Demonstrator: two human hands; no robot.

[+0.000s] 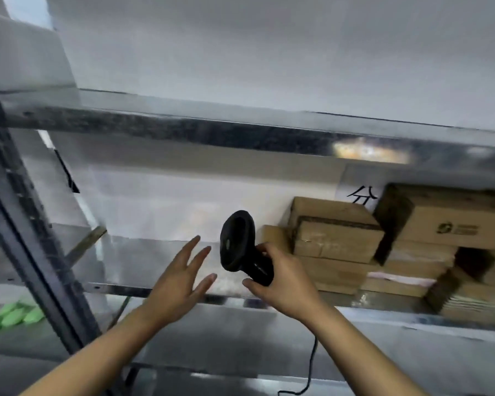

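Hands at the shelf: right hand [283, 281] grips a black barcode scanner [240, 247].
Left hand [177, 284] spread wide, holding nothing, just beside the scanner's head; cardboard boxes [335, 232] stacked near.

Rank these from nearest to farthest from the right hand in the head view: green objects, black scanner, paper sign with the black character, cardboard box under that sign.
1. black scanner: gripped in the right hand itself.
2. cardboard box: just right of the hand, on the shelf.
3. paper sign: up right, behind that box.
4. green objects: far left, past the shelf post.
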